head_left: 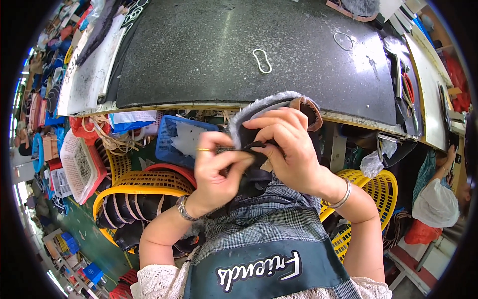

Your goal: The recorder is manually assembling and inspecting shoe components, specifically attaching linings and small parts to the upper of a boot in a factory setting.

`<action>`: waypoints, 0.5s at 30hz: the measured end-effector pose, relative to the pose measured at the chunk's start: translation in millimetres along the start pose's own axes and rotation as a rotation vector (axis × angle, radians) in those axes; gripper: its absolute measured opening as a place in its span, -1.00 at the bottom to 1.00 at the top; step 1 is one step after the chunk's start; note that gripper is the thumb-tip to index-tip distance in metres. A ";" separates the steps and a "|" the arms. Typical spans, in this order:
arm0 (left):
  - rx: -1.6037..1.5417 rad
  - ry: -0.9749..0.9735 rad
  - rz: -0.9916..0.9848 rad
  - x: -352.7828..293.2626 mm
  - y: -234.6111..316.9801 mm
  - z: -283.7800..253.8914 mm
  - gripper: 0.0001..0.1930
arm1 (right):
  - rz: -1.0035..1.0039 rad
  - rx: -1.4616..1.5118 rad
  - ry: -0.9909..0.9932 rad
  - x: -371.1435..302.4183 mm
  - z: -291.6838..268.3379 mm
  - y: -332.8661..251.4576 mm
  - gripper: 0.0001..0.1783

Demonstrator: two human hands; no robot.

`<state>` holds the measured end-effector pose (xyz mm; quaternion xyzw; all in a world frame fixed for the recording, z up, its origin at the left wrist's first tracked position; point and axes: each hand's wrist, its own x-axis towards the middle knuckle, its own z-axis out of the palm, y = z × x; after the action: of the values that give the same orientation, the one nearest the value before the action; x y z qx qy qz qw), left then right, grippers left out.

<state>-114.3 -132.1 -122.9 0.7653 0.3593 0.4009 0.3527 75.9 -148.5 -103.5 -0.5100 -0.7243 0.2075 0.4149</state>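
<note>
Just off the table's near edge, in front of my apron, both hands work on a fur-lined shoe upper (246, 118). It is dark, with grey fur along its rim and a brown stitched edge at its right end. My left hand (219, 169) is closed in a pinch at its lower left edge, slightly blurred. My right hand (291, 142) has its fingers curled over the dark material, with thumb and forefinger pinching close to the left fingertips. What lies exactly between the fingertips is hidden.
A dark speckled tabletop (199, 60) carries a white elastic loop (262, 61) and another loop (343, 41). Below stand a blue basket (169, 142), a yellow basket (144, 180) of dark shoe parts, and another yellow basket (383, 194). Another person's arm (446, 164) shows at far right.
</note>
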 end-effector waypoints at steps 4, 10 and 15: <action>-0.010 0.136 0.110 5.0 -21.1 -17.1 -0.82 | -0.162 0.002 -0.207 -1.3 0.8 8.9 -0.72; -0.171 0.200 -0.112 -1.3 -32.4 -17.3 -0.87 | 0.054 0.267 -0.271 2.0 1.6 1.1 -0.85; -0.050 0.031 0.061 7.8 -11.5 -25.4 -0.81 | 0.173 0.319 -0.233 9.1 4.0 -1.6 -0.88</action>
<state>-136.1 -113.5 -118.7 0.7607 0.3312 0.4320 0.3535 70.5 -140.3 -101.1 -0.4706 -0.6789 0.4122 0.3844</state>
